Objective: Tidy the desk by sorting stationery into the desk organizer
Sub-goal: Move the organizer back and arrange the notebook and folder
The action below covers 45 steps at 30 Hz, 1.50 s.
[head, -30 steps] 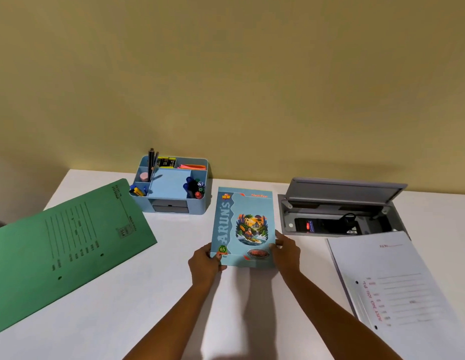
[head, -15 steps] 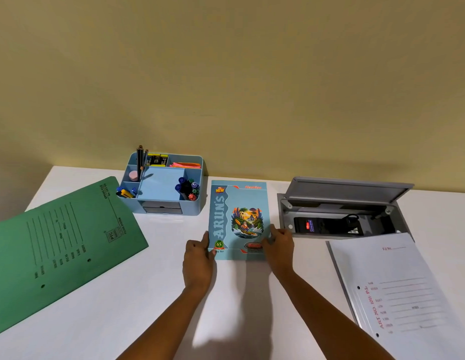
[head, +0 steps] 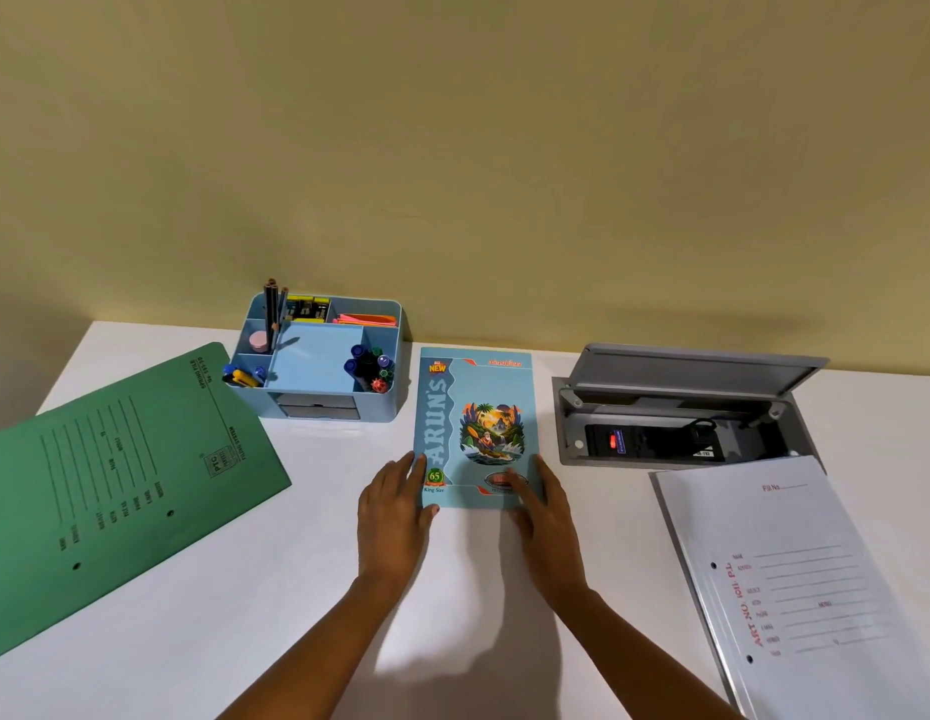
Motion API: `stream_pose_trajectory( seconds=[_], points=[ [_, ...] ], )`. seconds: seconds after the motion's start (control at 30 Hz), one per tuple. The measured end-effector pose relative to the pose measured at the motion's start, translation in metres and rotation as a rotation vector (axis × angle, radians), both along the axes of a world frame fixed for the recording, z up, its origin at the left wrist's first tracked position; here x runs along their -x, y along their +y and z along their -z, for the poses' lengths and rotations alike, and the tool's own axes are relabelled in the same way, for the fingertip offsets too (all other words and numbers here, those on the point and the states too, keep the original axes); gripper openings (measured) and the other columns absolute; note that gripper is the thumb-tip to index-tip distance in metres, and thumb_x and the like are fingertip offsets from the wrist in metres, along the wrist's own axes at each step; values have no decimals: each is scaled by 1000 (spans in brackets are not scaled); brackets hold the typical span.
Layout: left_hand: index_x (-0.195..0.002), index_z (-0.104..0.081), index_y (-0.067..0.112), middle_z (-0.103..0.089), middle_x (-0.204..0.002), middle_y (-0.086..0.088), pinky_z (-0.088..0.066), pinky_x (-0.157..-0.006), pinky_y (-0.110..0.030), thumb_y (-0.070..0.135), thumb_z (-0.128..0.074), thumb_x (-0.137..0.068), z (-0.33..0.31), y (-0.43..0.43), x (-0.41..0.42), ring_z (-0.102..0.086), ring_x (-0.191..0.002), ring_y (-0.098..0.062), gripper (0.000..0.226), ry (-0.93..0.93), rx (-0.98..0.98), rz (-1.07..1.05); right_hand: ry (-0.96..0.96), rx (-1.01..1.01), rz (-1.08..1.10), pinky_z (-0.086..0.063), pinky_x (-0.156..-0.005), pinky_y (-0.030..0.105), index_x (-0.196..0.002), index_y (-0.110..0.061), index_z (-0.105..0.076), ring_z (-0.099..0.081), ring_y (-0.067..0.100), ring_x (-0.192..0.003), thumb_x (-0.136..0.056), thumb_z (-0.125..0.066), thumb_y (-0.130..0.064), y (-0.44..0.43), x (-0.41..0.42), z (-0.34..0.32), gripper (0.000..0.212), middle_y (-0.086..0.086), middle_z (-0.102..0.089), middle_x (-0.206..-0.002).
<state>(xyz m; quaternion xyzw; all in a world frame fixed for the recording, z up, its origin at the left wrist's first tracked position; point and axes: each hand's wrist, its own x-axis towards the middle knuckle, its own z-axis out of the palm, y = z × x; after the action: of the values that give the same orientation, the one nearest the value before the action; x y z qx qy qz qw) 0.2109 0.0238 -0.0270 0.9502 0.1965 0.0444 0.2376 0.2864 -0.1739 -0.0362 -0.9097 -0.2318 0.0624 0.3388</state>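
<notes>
The plain yellowish wall (head: 452, 148) fills the upper half of my view, and below it runs the white desk (head: 245, 641), its near edge and both sides cut off.

A green file folder (head: 115, 491) lies at my left, slanted, with its lower left part out of view. Its print is too small for me to read. At my right, a white file folder (head: 806, 579) with red lettering runs off the bottom and the right side.

Behind that folder, a grey power box (head: 676, 423) is sunk into the desk with its lid (head: 702, 368) propped open. Inside I see dark sockets and a small red light, but the rest is in shadow.

The light blue notebook (head: 476, 402), marked "ARUN'S", lies flat on the desk in front of me, just beside the desk organizer (head: 317, 358), which stands by the wall.

My left hand (head: 395, 506) lies flat with straight fingers along the notebook's lower left edge, its thumb at the corner. My right hand (head: 543, 506) is also flat, with its fingers resting on the lower right corner and hiding part of the cover there. Neither hand clasps anything.

In the organizer, pencils (head: 272, 309) stand at the back left and markers (head: 372, 368) fill the front right compartment. Pink and orange sheets (head: 367, 319) lie at the back right. I cannot make out the small yellow and blue things (head: 242, 376) at the front left.
</notes>
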Motion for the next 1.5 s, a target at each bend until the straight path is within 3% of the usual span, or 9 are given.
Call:
stream_pose_trajectory(
  seconds=[0.07, 0.17, 0.33, 0.47, 0.7, 1.03, 1.3, 1.4, 1.5],
  points=[
    [-133, -53, 12, -57, -132, -11, -52, -90, -47, 21, -82, -69, 0, 2, -5, -57, -115, -34, 71, -5, -7, 6, -10, 23, 56, -51, -91, 20, -135, -46, -35, -51, 3, -120, -95, -54, -34, 4, -6, -2, 46, -14, -42, -139],
    [-133, -52, 12, -56, -134, -11, -50, -94, -46, 20, -80, -71, -1, 4, -12, -56, -118, -34, 69, 8, -6, -7, 78, -10, 42, -41, -105, 25, -141, -29, -38, -37, -15, -121, -97, -53, -21, 9, -14, -1, 47, -15, -34, -144],
    [-133, -52, 10, -57, -133, -12, -51, -94, -47, 20, -81, -71, -1, 3, -11, -57, -117, -34, 69, 21, -17, 12, 84, 25, 32, -35, -110, 30, -140, -25, -43, -24, -3, -130, -94, -56, -17, 9, -17, 3, 48, -5, -25, -152],
    [-129, -56, 6, -60, -127, -16, -52, -89, -50, 16, -85, -65, 0, -1, -12, -60, -113, -38, 71, 26, -25, 12, 117, 13, 71, -27, -95, -3, -143, -21, -37, -24, -30, -115, -97, -51, -21, 10, -18, 5, 48, -2, -28, -151],
    [-145, -32, 12, -32, -152, -9, -23, -115, -46, 17, -63, -86, 0, 3, -8, -28, -141, -33, 67, 56, 113, 24, 66, 92, 23, -41, -105, 38, -133, -19, -51, -35, 28, -137, -87, -65, -12, 12, -19, -5, 49, 11, -31, -151],
    [-140, -37, 2, -27, -152, -15, -30, -112, -34, 11, -54, -90, -20, -1, 24, -30, -140, -28, 53, 27, 270, 24, 24, 122, 170, -44, -101, 43, -126, -7, -56, -38, 35, -127, -82, -69, -4, 0, 22, -31, 47, 19, -45, -138],
    [-130, -49, -4, -43, -140, -20, -34, -109, -36, 8, -47, -88, -12, -14, 87, -37, -134, -34, 44, 49, 240, 54, 119, 164, 191, -30, -88, -3, -123, -16, -54, -47, 14, -118, -94, -45, 1, -21, 78, -24, 35, -9, -43, -121],
    [-133, -48, -1, -38, -146, -20, -31, -113, -38, 2, -51, -88, -10, -19, 110, -35, -137, -34, 46, 55, 209, 94, 139, 180, 240, -43, -92, 14, -114, -24, -54, -52, 6, -99, -93, -38, 3, -29, 103, -19, 38, -21, -46, -105],
    [-130, -52, -1, -42, -143, -21, -33, -110, -41, 0, -53, -84, -6, -23, 129, -40, -133, -37, 46, 31, 168, 128, 78, 194, 224, -34, -99, 15, -119, -22, -55, -45, 3, -107, -87, -40, 7, -39, 128, -5, 46, -9, -46, -124]
  ],
)
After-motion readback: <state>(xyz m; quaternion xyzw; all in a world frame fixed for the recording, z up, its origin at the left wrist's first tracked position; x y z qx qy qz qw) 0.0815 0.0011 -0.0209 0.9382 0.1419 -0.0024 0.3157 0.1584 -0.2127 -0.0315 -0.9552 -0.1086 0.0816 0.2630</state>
